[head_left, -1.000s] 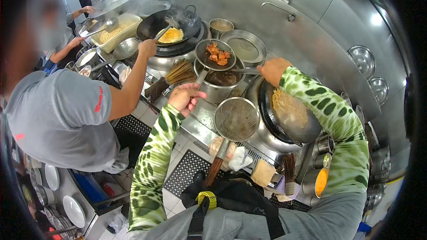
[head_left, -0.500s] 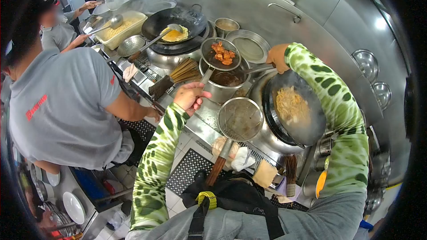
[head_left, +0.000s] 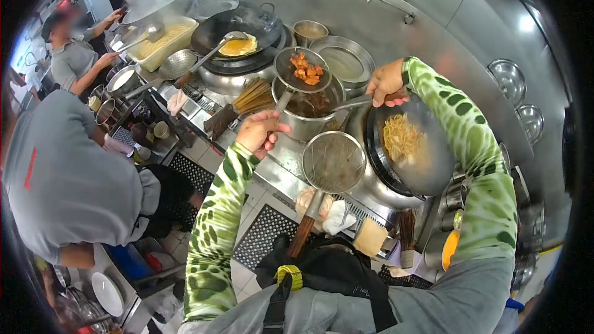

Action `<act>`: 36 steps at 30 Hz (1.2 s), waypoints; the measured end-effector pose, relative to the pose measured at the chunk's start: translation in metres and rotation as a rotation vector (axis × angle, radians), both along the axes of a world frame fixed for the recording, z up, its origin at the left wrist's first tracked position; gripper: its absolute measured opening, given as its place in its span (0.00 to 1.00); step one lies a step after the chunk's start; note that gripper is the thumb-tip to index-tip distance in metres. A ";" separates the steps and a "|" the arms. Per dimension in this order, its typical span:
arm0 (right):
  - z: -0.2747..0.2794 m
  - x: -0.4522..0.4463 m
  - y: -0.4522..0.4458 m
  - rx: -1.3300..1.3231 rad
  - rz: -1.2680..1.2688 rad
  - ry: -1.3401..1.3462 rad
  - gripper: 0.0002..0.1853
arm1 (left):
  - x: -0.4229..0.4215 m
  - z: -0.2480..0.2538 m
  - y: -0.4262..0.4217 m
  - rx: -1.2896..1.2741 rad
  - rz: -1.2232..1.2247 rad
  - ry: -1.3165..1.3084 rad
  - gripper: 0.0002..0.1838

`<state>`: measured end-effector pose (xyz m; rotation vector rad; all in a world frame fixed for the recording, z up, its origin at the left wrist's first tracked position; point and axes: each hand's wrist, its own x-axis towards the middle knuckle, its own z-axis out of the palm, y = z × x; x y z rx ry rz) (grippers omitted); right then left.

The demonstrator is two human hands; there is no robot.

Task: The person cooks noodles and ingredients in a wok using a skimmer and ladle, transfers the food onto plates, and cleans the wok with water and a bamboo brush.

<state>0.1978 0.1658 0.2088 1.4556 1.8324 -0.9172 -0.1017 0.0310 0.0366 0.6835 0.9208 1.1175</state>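
My left hand (head_left: 260, 132) is closed on the handle of a round mesh strainer (head_left: 286, 73), which rests over or hovers just above a metal pot (head_left: 304, 128); I cannot tell which. Reddish-brown fried pieces (head_left: 307, 68) lie in its mesh. My right hand (head_left: 388, 83) grips the handle of a ladle (head_left: 354, 102), whose head dips toward the dark liquid in that pot and is mostly hidden. Below my right forearm, a steaming wok (head_left: 438, 159) contains noodles (head_left: 402, 136). A second strainer (head_left: 334, 162) with a wooden handle lies between me and the pot.
At the back left, another wok (head_left: 213, 32) contains egg (head_left: 239, 46). A bamboo brush (head_left: 252, 97) lies left of the pot, with a metal basin (head_left: 344, 55) behind it. A co-worker in grey (head_left: 86, 173) bends at the left; another (head_left: 77, 65) stands farther back with a ladle.
The nearer co-worker has bent lower and shifted left. My right hand has turned on the ladle handle, fingers now showing. The ladle remains at the pot and the strainer stays over it.
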 end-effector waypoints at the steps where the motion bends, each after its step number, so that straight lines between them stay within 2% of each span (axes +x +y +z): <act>1: -0.003 0.002 0.001 0.000 -0.019 0.030 0.15 | 0.000 0.002 -0.001 -0.001 0.003 0.011 0.23; 9: 0.002 -0.022 -0.022 0.120 0.124 -0.083 0.12 | -0.023 0.000 -0.051 0.088 0.163 0.026 0.21; 13: 0.006 -0.039 -0.041 0.260 0.263 -0.240 0.10 | -0.035 -0.008 -0.078 0.074 0.263 0.016 0.19; 16: 0.011 -0.045 -0.044 0.246 0.318 -0.271 0.09 | -0.039 -0.023 -0.090 0.075 0.295 0.034 0.23; 20: 0.010 -0.036 -0.025 0.069 0.235 -0.193 0.07 | -0.037 -0.044 -0.102 0.061 0.326 -0.029 0.25; 21: 0.008 -0.031 -0.020 0.030 0.173 -0.148 0.06 | -0.033 -0.045 -0.105 0.047 0.360 -0.028 0.22; 29: -0.028 0.012 -0.001 -0.206 -0.178 0.249 0.06 | -0.032 -0.050 -0.108 0.060 0.358 -0.016 0.23; 33: -0.030 0.031 -0.020 -0.169 -0.287 0.332 0.14 | -0.032 -0.052 -0.109 0.053 0.363 -0.012 0.22; 36: -0.026 0.051 -0.039 -0.147 -0.412 0.455 0.08 | -0.031 -0.049 -0.107 0.060 0.359 -0.010 0.22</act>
